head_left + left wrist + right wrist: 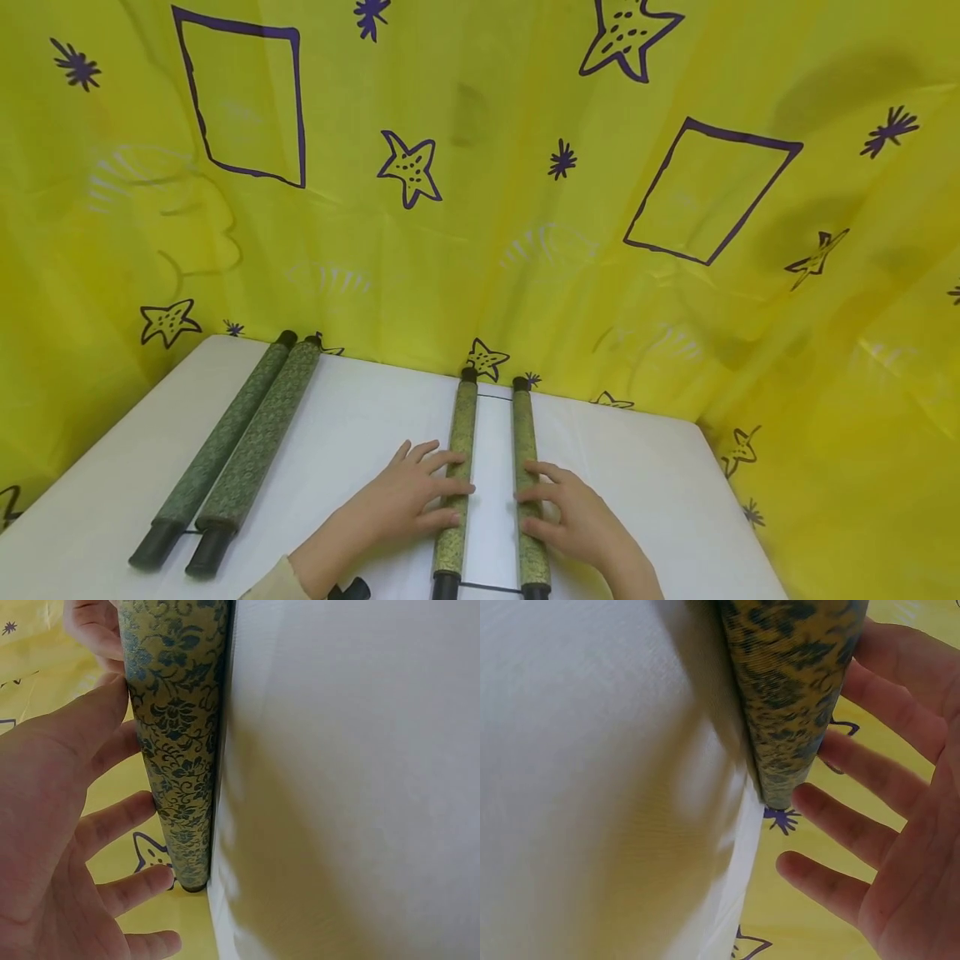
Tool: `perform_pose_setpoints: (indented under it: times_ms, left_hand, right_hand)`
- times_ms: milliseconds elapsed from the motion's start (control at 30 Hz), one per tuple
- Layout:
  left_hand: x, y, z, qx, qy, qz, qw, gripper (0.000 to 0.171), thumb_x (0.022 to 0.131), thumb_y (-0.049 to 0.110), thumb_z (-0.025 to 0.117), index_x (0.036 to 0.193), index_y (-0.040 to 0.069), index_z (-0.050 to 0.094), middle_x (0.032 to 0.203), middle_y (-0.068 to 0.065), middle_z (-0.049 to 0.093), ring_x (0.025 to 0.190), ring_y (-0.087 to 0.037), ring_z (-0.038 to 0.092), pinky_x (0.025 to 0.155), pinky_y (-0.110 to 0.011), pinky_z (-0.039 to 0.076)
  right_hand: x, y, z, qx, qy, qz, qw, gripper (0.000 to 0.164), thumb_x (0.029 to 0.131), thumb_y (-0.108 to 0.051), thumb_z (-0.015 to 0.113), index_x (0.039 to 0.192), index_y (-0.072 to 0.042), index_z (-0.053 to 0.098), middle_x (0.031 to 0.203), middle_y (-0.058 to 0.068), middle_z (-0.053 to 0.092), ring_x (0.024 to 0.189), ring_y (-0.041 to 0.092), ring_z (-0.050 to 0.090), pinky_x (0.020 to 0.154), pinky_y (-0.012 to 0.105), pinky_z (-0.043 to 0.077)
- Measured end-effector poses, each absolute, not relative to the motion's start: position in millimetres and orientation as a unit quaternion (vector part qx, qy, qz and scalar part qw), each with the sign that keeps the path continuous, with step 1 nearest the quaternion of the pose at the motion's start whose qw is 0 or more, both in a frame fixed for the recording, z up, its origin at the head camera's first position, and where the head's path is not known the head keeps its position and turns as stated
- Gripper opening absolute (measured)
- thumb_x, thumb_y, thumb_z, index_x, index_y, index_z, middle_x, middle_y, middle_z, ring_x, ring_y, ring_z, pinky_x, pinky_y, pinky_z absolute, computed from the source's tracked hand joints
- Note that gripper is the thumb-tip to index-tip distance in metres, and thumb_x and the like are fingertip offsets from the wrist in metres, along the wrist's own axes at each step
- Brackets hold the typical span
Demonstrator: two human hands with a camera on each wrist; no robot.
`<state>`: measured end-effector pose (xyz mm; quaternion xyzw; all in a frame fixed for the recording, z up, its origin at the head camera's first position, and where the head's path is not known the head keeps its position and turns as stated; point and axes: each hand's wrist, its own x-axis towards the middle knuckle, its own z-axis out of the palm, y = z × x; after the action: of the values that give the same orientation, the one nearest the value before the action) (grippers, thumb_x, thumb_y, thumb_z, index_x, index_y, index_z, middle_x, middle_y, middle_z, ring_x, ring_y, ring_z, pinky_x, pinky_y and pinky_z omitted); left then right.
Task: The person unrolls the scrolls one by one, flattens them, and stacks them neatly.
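Observation:
Two slim rolls in yellow-green floral fabric with black end knobs lie side by side, joined by thin dark cords, like the rollers of a scroll. On the left roll point(463, 425) rest the spread fingers of my left hand point(401, 500). My right hand point(573, 512) touches the right roll point(525, 433) from its outer side, fingers apart. In the left wrist view, thumb and fingertips meet the side of the patterned roll point(178, 712). The right wrist view has loosely extended fingers along the other roll point(787, 690), some just off it.
A darker green pair of rolls point(258, 442) with black knobs lies at the left of the white table point(637, 483). A small black object point(352, 589) sits by my left wrist. Behind the table hangs a yellow curtain point(480, 208) with purple drawings.

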<state>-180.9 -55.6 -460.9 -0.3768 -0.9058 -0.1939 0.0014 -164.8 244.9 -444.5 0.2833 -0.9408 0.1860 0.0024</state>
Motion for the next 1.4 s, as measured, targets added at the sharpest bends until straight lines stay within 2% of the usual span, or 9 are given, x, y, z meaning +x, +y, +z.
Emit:
perform_pose_setpoints:
  times_ms: [167, 400, 933, 1200, 1400]
  left_hand:
    - [-182, -56, -461, -0.37, -0.909, -0.19, 0.009, 0.036, 0.099, 0.051, 0.053, 0.13, 0.038, 0.065, 0.151, 0.002, 0.047, 0.142, -0.04, 0.036, 0.111, -0.072, 0.023]
    - [-182, -59, -460, -0.367, -0.908, -0.204, -0.008, 0.036, 0.099, 0.051, 0.053, 0.13, 0.035, 0.064, 0.155, 0.002, 0.044, 0.145, -0.044, 0.031, 0.11, -0.074, 0.021]
    - [-190, -61, -465, -0.365, -0.914, -0.175, 0.027, 0.047, 0.099, 0.051, 0.055, 0.144, 0.042, 0.051, 0.149, 0.003, 0.049, 0.14, -0.04, 0.038, 0.11, -0.072, 0.023]
    - [-187, -64, -463, -0.365, -0.913, -0.181, 0.027, 0.039, 0.098, 0.048, 0.058, 0.135, 0.037, 0.062, 0.145, 0.0, 0.051, 0.137, -0.043, 0.04, 0.109, -0.073, 0.024]
    - [-186, -64, -459, -0.361, -0.912, -0.193, 0.013, 0.036, 0.098, 0.047, 0.059, 0.129, 0.032, 0.067, 0.151, -0.002, 0.048, 0.141, -0.047, 0.035, 0.11, -0.073, 0.022]
  right_hand:
    - [-166, 246, -443, 0.269, -0.946, 0.179, 0.001, 0.028, 0.089, -0.036, 0.075, 0.112, -0.021, 0.075, 0.142, 0.009, 0.053, 0.127, 0.036, 0.054, 0.099, 0.056, 0.047]
    - [-166, 248, -443, 0.256, -0.946, 0.198, -0.017, 0.027, 0.089, -0.035, 0.075, 0.111, -0.02, 0.075, 0.147, 0.01, 0.051, 0.131, 0.041, 0.05, 0.102, 0.059, 0.043]
    - [-170, 252, -443, 0.252, -0.947, 0.199, -0.003, 0.026, 0.089, -0.033, 0.075, 0.112, -0.02, 0.074, 0.145, 0.011, 0.053, 0.13, 0.04, 0.052, 0.103, 0.058, 0.044]
    - [-166, 255, -441, 0.245, -0.948, 0.205, -0.015, 0.024, 0.089, -0.032, 0.075, 0.111, -0.021, 0.074, 0.146, 0.012, 0.052, 0.13, 0.042, 0.051, 0.102, 0.06, 0.044]
    - [-166, 257, -441, 0.254, -0.945, 0.205, -0.014, 0.027, 0.09, -0.031, 0.074, 0.114, -0.018, 0.073, 0.146, 0.012, 0.054, 0.13, 0.041, 0.052, 0.104, 0.058, 0.042]
